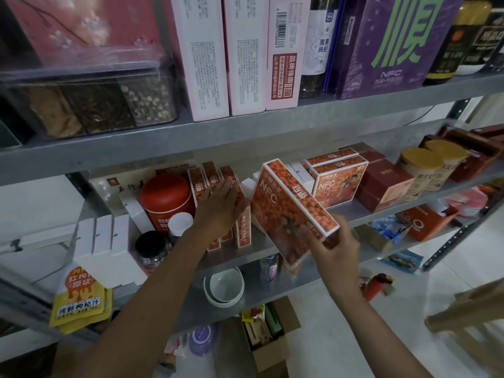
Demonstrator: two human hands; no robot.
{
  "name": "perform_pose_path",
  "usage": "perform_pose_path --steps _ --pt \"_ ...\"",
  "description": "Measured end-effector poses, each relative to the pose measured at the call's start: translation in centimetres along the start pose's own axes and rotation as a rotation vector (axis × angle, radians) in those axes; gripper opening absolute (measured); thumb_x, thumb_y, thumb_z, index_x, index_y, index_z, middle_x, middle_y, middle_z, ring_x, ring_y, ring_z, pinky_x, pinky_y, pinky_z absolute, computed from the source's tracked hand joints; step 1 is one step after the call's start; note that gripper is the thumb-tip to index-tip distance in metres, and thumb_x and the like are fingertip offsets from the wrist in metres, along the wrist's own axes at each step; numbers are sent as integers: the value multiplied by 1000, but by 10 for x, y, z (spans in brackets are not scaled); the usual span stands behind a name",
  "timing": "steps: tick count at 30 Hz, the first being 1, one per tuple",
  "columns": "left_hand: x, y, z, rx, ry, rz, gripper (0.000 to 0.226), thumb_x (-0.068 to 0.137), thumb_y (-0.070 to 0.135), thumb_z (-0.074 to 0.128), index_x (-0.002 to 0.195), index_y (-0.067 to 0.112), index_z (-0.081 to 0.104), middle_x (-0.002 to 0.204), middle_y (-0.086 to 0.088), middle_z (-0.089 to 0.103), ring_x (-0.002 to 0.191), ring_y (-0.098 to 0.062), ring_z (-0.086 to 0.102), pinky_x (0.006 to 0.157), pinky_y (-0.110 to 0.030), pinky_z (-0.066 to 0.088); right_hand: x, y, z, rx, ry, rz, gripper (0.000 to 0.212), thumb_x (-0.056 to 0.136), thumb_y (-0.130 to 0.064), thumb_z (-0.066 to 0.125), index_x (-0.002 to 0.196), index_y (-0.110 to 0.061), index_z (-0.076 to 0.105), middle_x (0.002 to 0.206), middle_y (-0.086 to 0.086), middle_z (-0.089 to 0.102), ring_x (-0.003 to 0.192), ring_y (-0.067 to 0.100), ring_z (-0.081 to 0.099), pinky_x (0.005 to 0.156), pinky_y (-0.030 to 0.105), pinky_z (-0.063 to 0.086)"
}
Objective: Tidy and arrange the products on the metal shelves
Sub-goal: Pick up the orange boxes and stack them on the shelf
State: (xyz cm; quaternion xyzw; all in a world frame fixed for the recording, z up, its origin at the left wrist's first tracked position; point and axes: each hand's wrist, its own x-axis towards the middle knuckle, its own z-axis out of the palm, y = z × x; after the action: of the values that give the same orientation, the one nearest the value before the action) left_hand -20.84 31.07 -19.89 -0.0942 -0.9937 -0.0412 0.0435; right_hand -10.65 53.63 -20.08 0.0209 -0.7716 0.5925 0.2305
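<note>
Right grip (336,242) holds orange box (289,211) tilted (over shelf edge (253,253)).

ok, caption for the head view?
Right hand holds a tilted orange NFC box; left hand rests on a row of upright orange boxes.

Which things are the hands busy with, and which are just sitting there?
In the job: tilted orange cardboard NFC box, held by right hand; upright orange boxes, touched by left hand.
Lying about: red round tin; white stacked bowls; yellow pouches.
</note>
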Motion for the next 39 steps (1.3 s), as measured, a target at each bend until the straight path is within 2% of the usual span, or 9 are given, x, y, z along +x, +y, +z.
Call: perform_pose_path --steps 5,8,12,18,20,23,28,34,39 --pt "-1 -1 2 -18 11 21 62 103 47 20 154 13 14 163 -6 13 150 -22 12 122 -41 8 8 10 27 -50 7 14 38 81 -18 76 111 -19 52 98 -12 62 86 2 64 69 7 51" --pt "1 -3 4 -153 65 20 61 102 48 27 155 18 14 161 -3 20 149 -21 18 122 -42 12 12 15 47 -59 -26 67 46 82 -29 74 120 -13 52 108 -4 66 92 11 66 75 24 58" --pt "-1 -1 4 -221 115 62 69 102 46 34 155 25 -5 161 -3 20 148 -21 19 119 -42 9 19 16 67 -76 -101 122 51 86 -32 70 128 -15 47 104 -11 58 85 4 59 63 5 47" --pt "-1 -1 3 -136 84 72 68 103 47 26 143 45 -30 162 -6 16 149 -23 15 121 -43 8 27 34 96 -161 -274 106 46 91 -37 63 126 -18 40 112 -4 62 95 15 66 79 24 53" --pt "-2 -1 2 -53 30 46 57 104 47 18 145 47 -20 164 -7 5 151 -23 4 120 -41 0 29 47 103 -248 -351 57 55 90 -39 65 131 -15 38 119 3 61 104 21 64 84 29 51" --pt "-3 1 2 -5 -1 28 51 103 47 14 152 44 1 164 -6 -2 150 -23 -4 120 -40 -4 33 64 108 -500 -259 -183 70 74 -37 82 124 -14 38 116 14 58 103 29 56 81 38 52" --pt "-4 0 4 20 37 24 49 104 47 15 152 46 4 164 -4 2 150 -22 -1 119 -38 -4 51 66 111 -760 -142 -342 87 52 -47 92 118 -14 44 114 18 58 95 34 58 72 42 55" --pt "-3 2 3 39 26 5 57 95 54 0 151 48 5 164 -2 5 150 -22 1 119 -40 -1 73 73 102 -943 -213 -412 109 52 -71 78 143 -23 41 143 11 35 122 31 35 88 48 51" --pt "-3 1 7 38 38 -3 61 92 55 -4 151 47 6 164 -2 7 150 -22 3 119 -41 1 62 86 87 -908 -224 -444 93 62 -50 85 139 -19 43 145 11 46 134 29 30 100 53 43"
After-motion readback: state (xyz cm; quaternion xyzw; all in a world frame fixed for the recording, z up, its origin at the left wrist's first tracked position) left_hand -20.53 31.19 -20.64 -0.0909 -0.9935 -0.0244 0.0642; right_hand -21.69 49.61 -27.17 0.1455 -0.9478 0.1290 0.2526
